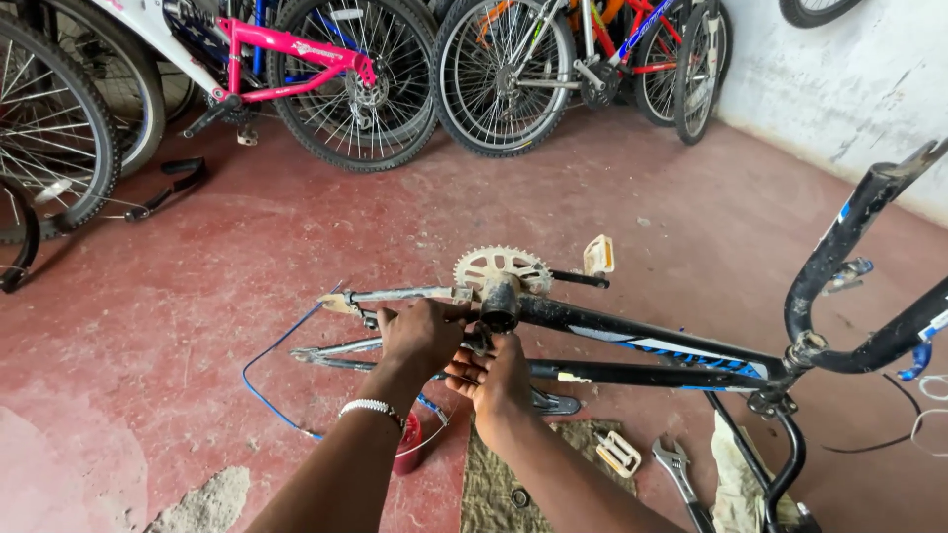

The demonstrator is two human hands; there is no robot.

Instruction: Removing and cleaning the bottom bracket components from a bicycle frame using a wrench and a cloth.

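Observation:
A black bicycle frame point(642, 341) with blue markings lies upside down across the red floor, its chainring point(501, 265) and a crank with a pale pedal point(598, 254) pointing up. My left hand point(423, 334), with a silver bracelet on the wrist, grips the frame's rear stay just left of the bottom bracket point(500, 304). My right hand point(494, 377) sits right below the bottom bracket, fingers curled against the frame; whether it holds anything is hidden. A blue cable point(272, 370) loops on the floor to the left.
Several bicycles point(326, 69) lean along the back wall. A brown mat point(499, 484) lies under my arms, with a loose pedal point(618, 453), an adjustable wrench point(676, 464) and a rag point(736, 474) beside it. A red container point(408, 449) stands under my left wrist. The white wall point(839, 79) is at right.

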